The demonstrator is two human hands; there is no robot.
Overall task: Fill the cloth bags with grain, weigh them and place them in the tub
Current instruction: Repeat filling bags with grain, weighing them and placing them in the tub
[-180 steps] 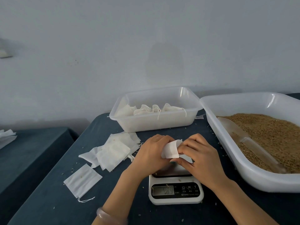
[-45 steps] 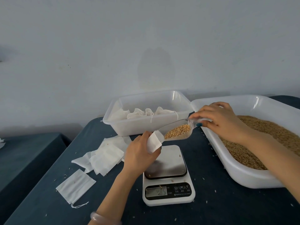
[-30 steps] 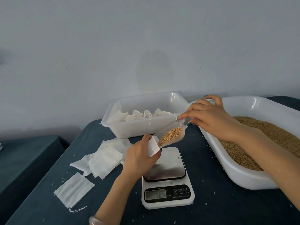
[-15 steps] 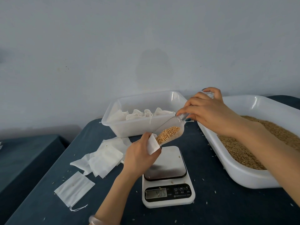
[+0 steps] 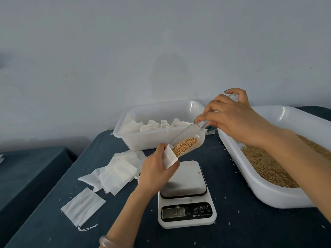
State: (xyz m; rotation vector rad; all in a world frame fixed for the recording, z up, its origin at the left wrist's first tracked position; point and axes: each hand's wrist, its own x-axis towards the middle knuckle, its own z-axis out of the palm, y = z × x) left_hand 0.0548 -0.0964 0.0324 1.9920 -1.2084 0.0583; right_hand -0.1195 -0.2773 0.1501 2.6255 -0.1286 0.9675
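**Scoop tipping grain at bag mouth above scale**

Left hand (image 5: 157, 172) is gripping a white bag (image 5: 170, 156), fingers and thumb curling round it, with the mouth facing up and right. Right hand (image 5: 232, 117) is holding a clear scoop (image 5: 189, 138) by the handle, fingers clenching on it and the handle end poking out past the top of them. The scoop is tilting down-left from the right fingers, and its lip is touching the bag mouth just above the left fingers. Grain (image 5: 185, 146) is sitting in the scoop's low end, right at the lip.

Scale (image 5: 186, 194) is standing on the desk (image 5: 250, 230) just below the left fingers, with a couple of stray kernels on its plate. Its display is showing digits too blurry to read.

Tub (image 5: 143, 140) is standing beyond the left fingers, left of the right fingers. Filled bags (image 5: 154, 125) are lying inside it.

Tray (image 5: 268, 196) of bulk grain is sitting below the right fingers, under the forearm.

Empty bags (image 5: 116, 172) are lying in a pile left of the left fingers. One loose bag (image 5: 83, 206) is lying apart, nearer the camera, string trailing. Spilled kernels are lying around the desk.
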